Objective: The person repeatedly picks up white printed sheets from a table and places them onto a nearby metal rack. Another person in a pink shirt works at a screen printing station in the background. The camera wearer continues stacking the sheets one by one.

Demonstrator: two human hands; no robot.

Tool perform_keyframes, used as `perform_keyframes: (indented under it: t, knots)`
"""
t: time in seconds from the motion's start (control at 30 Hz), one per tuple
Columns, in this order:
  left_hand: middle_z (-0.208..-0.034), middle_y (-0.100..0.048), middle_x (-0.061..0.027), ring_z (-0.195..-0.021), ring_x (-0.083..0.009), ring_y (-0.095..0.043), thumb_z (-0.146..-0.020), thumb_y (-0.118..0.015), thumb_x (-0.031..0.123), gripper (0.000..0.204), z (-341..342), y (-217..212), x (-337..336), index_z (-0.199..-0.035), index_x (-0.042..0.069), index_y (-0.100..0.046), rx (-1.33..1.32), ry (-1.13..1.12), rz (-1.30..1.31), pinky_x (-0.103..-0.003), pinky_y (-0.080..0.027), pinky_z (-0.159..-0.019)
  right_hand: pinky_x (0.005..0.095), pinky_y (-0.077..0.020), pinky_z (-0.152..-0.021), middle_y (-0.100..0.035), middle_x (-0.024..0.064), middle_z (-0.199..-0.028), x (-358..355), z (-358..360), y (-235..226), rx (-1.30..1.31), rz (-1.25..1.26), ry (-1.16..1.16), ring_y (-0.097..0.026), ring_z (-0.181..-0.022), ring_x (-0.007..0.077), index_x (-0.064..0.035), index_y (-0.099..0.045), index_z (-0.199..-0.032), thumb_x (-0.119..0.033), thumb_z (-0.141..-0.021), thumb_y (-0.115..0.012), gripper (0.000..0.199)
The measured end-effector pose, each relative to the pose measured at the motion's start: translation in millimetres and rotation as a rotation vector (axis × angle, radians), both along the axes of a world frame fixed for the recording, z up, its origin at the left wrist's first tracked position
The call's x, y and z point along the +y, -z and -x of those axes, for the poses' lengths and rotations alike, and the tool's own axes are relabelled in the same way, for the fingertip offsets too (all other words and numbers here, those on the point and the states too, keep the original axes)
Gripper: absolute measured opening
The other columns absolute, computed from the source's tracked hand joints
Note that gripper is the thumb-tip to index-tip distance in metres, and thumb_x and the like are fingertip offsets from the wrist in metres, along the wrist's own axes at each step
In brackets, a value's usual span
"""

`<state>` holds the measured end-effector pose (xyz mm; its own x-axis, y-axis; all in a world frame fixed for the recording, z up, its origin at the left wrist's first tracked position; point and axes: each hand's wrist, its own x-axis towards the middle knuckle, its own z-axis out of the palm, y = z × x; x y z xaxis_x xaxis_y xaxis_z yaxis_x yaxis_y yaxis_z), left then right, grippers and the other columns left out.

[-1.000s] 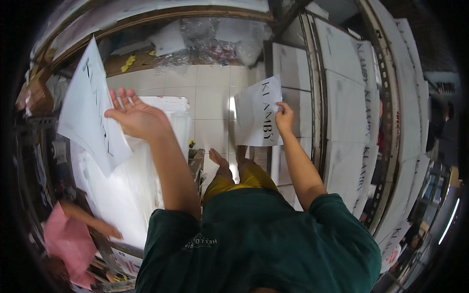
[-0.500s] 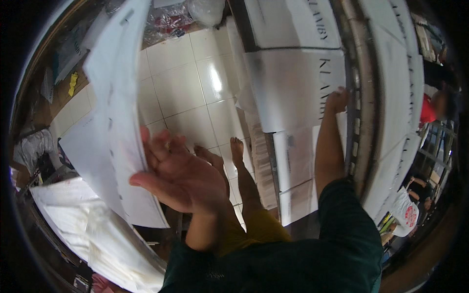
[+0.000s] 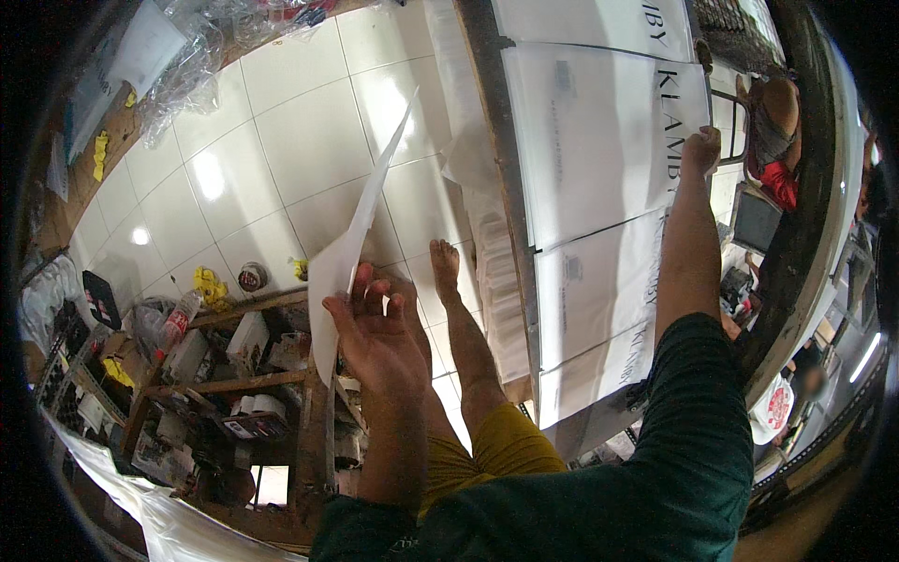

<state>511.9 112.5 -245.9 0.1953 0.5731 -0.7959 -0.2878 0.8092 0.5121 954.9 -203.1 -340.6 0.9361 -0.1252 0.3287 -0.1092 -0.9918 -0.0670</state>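
My left hand (image 3: 379, 332) is raised palm up over the floor, left of my legs. A thin white plastic sheet (image 3: 339, 272) stands nearly edge-on between its thumb and its curled fingers. To the right, my right arm stretches along a long work table. My right hand (image 3: 702, 150) is closed at the outer edge of a flat white bag (image 3: 599, 140) with dark lettering. What its fingers grip is hidden. Similar white bags (image 3: 599, 290) lie in a row on the table, almost edge to edge.
Below my left hand stands a wooden shelf (image 3: 248, 384) with boxes and small containers. Clear plastic wrapping (image 3: 192, 84) lies at the upper left. A dark curved beam (image 3: 805, 253) runs along the right, with another person (image 3: 777, 122) beyond it. My bare feet are on white tiles (image 3: 309, 155).
The white sheet by my left hand has turned from broad side to nearly edge-on, uncovering the shelf and floor. The view has shifted, and my right hand remains at the bags' outer edge.
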Motion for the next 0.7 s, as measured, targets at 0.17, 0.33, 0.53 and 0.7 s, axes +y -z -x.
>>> perform_keyframes:
  t: [0.17, 0.33, 0.53, 0.7]
  knots:
    - [-0.109, -0.055, -0.0034, -0.089, -0.0134, -0.050, -0.090, -0.039, 0.039, 0.037, 14.9, 22.1, -3.3, -0.111, 0.010, -0.047, -0.005, 0.044, 0.043, -0.030, -0.036, -0.079, 0.0367, -0.0452, -0.069, -0.061, 0.0062, -0.086, -2.2, 1.3, 9.9, -0.014, 0.042, -0.037, -0.059, -0.081, 0.0260, -0.0130, -0.058, -0.085, -0.011, -0.069, -0.047, 0.019]
    - [-0.111, -0.055, -0.0038, -0.093, -0.0135, -0.050, -0.090, -0.040, 0.039, 0.038, 20.1, 26.5, -1.6, -0.113, 0.009, -0.045, 0.008, 0.025, 0.072, -0.029, -0.036, -0.081, 0.0389, -0.0449, -0.070, -0.061, 0.0083, -0.086, -27.7, -17.6, 26.3, -0.052, -0.013, -0.086, -0.059, -0.081, 0.0275, -0.0130, -0.059, -0.083, -0.012, -0.068, -0.049, 0.018]
    - [-0.100, -0.057, -0.0063, -0.085, -0.0122, -0.055, -0.090, -0.039, 0.040, 0.039, 21.5, 20.9, -2.8, -0.108, 0.007, -0.047, 0.029, -0.009, 0.078, -0.025, -0.046, -0.069, 0.0453, -0.0388, -0.077, -0.056, 0.0073, -0.091, 17.2, 21.2, 1.0, -0.083, 0.153, -0.008, -0.052, -0.089, 0.0276, -0.0151, -0.057, -0.086, -0.016, -0.065, -0.052, 0.022]
    - [-0.111, -0.055, -0.0066, -0.086, -0.0172, -0.053, -0.090, -0.042, 0.034, 0.034, 26.9, 18.6, -9.3, -0.108, 0.007, -0.051, -0.007, -0.018, 0.114, -0.031, -0.043, -0.070, 0.0588, -0.0248, -0.088, -0.049, 0.0100, -0.108, 84.3, 116.7, 12.6, -0.115, 0.065, -0.141, -0.039, -0.108, 0.0319, -0.0157, -0.053, -0.093, -0.015, -0.068, -0.054, 0.025]
